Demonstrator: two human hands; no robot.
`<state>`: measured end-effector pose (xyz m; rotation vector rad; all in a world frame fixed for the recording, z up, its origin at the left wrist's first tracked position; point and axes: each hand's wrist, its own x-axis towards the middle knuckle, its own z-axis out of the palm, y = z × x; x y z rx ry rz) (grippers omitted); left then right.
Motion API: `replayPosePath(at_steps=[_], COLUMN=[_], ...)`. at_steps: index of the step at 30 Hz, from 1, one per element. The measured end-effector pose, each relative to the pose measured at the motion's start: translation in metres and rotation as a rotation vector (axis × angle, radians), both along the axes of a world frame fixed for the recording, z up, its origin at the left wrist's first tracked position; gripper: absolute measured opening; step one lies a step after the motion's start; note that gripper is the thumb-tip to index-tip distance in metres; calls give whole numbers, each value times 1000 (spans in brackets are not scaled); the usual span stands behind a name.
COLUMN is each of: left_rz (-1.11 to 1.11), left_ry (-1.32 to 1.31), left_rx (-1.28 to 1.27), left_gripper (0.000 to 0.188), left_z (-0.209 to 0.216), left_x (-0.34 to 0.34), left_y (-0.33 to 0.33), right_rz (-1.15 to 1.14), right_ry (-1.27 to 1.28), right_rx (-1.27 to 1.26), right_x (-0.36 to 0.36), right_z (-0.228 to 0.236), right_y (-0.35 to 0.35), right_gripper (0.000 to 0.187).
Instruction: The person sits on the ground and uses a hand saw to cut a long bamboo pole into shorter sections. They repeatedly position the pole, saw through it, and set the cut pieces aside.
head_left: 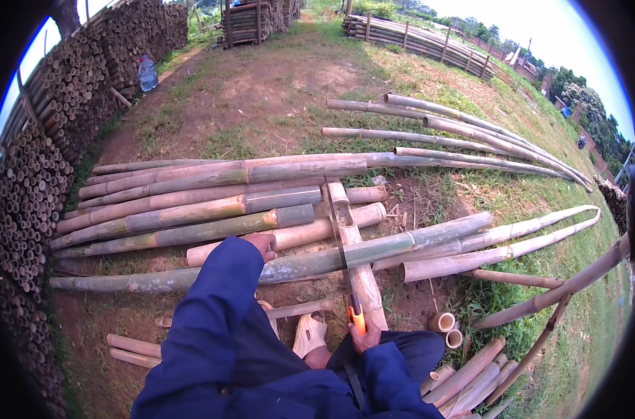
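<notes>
Bright daylight whitens the sky [565, 38] and edges bend

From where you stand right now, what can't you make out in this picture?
In the head view:
- Left hand: partly hidden by the blue sleeve; finger positions unclear.
- Any saw cut: the saw blade covers where it crosses the green bamboo pole.
- Clog at left: mostly hidden by the trouser leg.
- Bamboo stack at far left: cut off by the round image edge.
- Plastic bottle: too small to tell its contents.
</notes>
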<state>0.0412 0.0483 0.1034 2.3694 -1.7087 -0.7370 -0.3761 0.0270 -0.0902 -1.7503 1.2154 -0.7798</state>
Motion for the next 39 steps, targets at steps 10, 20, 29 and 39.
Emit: replayPosePath(at_steps=[10, 20, 29, 39], left_rz=[-5, -7, -11, -17], left_ry=[-24, -5, 9, -21], left_rx=[2, -13, -11, -21], left_gripper=[31, 36, 36, 37], left_z=[5, 3, -1, -3], left_x=[-1, 1, 3, 3], left_y=[3, 4, 2, 1], right_rz=[45, 46, 30, 36], right_ry=[-3, -99, -59, -38], right_rx=[-134, -121, -187, -192], right_x=[3, 4, 4, 4], right_z=[17, 34, 28, 17], right_y=[7, 9, 10, 6], right_gripper=[30, 34, 40, 29])
